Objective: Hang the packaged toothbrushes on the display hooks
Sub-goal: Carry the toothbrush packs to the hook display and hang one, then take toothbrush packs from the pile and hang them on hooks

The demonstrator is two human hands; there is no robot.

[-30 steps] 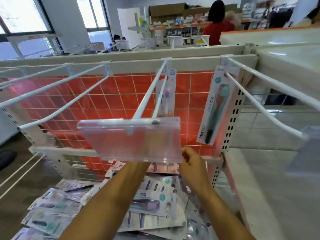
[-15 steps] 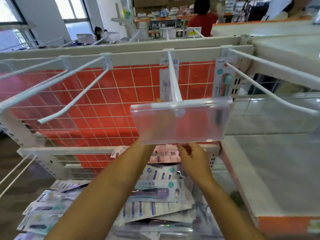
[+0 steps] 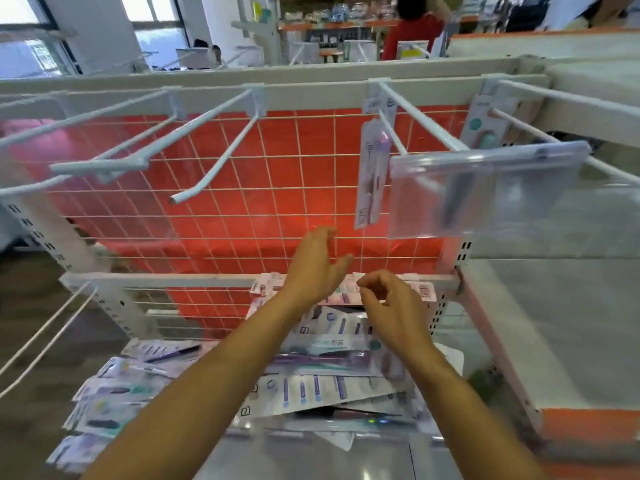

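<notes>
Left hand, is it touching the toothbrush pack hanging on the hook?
Apart. The head view shows the orange panel between the left hand and the bottom of the hanging pack.

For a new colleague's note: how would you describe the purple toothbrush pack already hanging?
Find the red grid panel. Toward its right, the purple toothbrush pack hangs just left of the clear label holder. The only other hung pack is teal.

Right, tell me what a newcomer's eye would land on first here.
The orange-red grid panel fills the middle, with white display hooks jutting out, mostly bare. A purple toothbrush pack hangs at upper right beside a clear label holder. Below, the left hand and right hand hover over a heap of loose packs.
</notes>
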